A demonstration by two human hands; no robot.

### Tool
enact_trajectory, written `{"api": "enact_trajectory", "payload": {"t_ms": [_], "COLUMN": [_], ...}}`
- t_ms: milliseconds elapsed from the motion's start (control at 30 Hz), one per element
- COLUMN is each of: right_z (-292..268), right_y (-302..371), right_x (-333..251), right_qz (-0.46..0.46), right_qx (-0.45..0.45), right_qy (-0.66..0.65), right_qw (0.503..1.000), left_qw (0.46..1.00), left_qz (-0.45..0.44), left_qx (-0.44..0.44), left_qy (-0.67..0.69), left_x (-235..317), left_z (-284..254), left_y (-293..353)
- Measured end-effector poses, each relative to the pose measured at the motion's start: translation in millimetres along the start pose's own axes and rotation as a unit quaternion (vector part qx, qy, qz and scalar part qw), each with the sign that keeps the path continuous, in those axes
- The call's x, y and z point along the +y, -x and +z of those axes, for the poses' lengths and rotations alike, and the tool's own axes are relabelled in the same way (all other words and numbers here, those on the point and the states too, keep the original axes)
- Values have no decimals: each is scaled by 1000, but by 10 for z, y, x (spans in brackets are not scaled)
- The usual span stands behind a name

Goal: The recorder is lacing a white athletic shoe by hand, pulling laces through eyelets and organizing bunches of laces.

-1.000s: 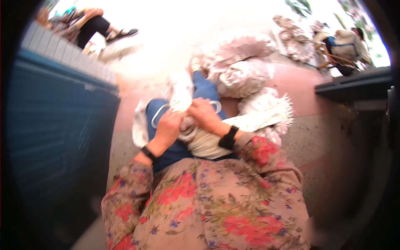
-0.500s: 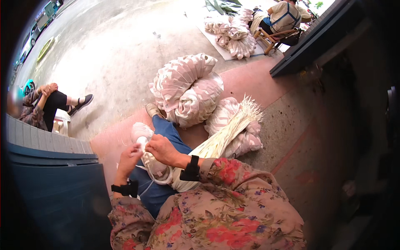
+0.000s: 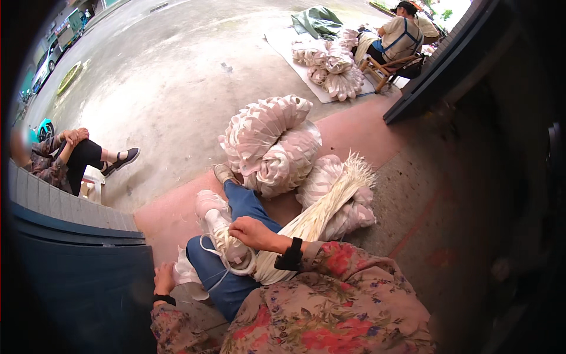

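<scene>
Left hand [image 3: 164,278] is placed beside pale pieces [image 3: 186,270], its grip can't be told. Past the left knee [image 3: 201,262], the white-corded bundle [image 3: 237,255] should be steadied, kept untangled; right hand [image 3: 250,232] is curled narrow there, pinch unconfirmed.

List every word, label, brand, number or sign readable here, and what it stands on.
No text can be read.
Car: too small and blurred.
Blue panel: nothing legible.
Strips, bundles: no lettering seen.
Shirt: floral print, no words seen.
</scene>
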State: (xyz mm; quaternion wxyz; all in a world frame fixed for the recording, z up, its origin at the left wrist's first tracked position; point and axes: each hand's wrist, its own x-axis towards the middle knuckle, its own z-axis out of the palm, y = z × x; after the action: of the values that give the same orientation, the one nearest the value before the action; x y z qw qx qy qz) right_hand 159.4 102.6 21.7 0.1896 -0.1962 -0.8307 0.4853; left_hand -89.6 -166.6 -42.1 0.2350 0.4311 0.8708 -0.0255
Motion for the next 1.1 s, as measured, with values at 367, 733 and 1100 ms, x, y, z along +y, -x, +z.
{"api": "enact_trajectory", "payload": {"t_ms": [367,733,1100], "right_z": [-13,1540,1177], "right_y": [-43,334,139], "right_x": [-102,-1406,-870], "right_qz": [25,-300,25], "right_qx": [144,-191,-183], "right_qy": [35,-30,-260], "right_qw": [989,934,948], "left_qw": [915,678,602], "left_qz": [-172,-79,-66], "left_qx": [139,349,163], "left_qy": [338,643,779], "left_x": [-613,685,359], "left_z": [249,-1467,-355], "left_y": [959,1350,478]}}
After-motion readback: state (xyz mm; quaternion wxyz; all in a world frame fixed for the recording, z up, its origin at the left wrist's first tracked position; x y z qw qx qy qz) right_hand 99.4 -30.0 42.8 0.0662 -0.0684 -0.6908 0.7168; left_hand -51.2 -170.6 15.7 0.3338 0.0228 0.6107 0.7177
